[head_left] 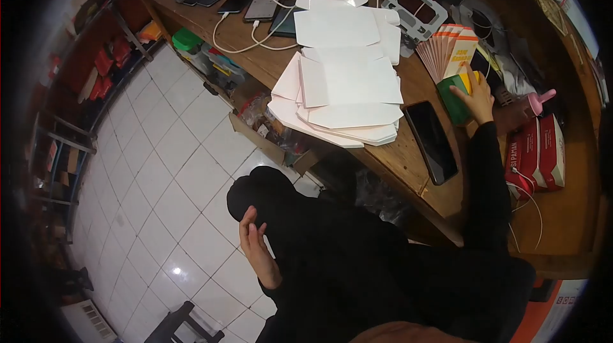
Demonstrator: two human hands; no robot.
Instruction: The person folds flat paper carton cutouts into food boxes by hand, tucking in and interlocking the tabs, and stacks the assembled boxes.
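My right hand point(480, 99) reaches across the wooden desk, thumb and fingers spread over a small green and yellow pack point(453, 97). Its fingertips come close to a fanned stack of white and orange printed cards or flat packets point(444, 49); a firm grip on either does not show. Over the tiled floor, beside my black-clothed knee, my left hand point(258, 250) is raised with loosely bent fingers and nothing visible in it. A pile of flat, unfolded white cardboard boxes point(348, 81) lies in front of me. A dark phone point(432, 142) rests between the pile and my right arm.
Several phones point(264, 5) with white charging cables lie at the back left. A grey plastic frame point(415, 11) sits behind the packets. On the right are a red box point(536, 151) and a pink-handled item point(539, 100). An open carton point(258, 135) stands under the desk edge.
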